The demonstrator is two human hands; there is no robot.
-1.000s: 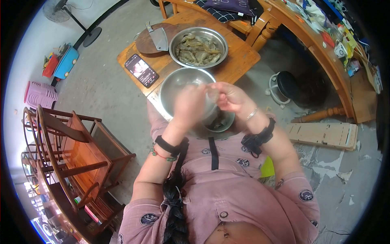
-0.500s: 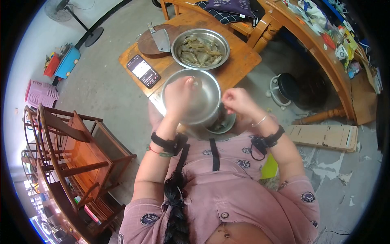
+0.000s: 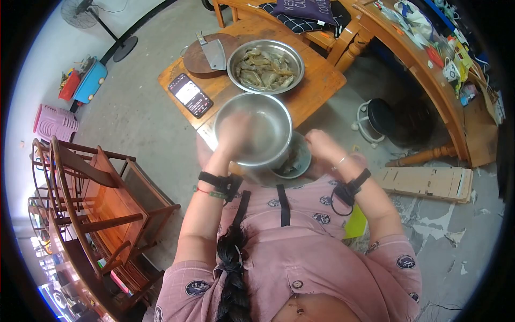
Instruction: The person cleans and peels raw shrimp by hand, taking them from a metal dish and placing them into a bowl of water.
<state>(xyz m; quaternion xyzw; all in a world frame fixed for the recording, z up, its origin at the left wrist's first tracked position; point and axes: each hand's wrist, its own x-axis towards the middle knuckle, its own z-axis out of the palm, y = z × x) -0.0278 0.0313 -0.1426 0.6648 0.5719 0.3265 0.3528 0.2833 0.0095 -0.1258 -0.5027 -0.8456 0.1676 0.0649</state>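
My left hand (image 3: 236, 131) is over the left inside of a steel bowl (image 3: 268, 126), its fingers smeared by motion. Beside the right rim of a lower bowl (image 3: 304, 165), my right hand (image 3: 322, 145) has its fingers pressed together; whatever they might hold is hidden. Greyish pieces (image 3: 292, 161) lie in that lower bowl, which the steel bowl partly covers. Farther back, a second steel bowl (image 3: 298, 79) is filled with raw shrimp (image 3: 263, 70).
The wooden table (image 3: 322, 83) bears a lit phone (image 3: 190, 95) and a round chopping board (image 3: 196, 61) with a cleaver (image 3: 214, 55) on it. A black stool (image 3: 382, 115) stands right of the table. Wooden chairs (image 3: 112, 198) are at the left.
My hands have moved apart. My left hand has gone from above the bowl's middle down to its left inside; my right hand has moved right and down beside the lower bowl.
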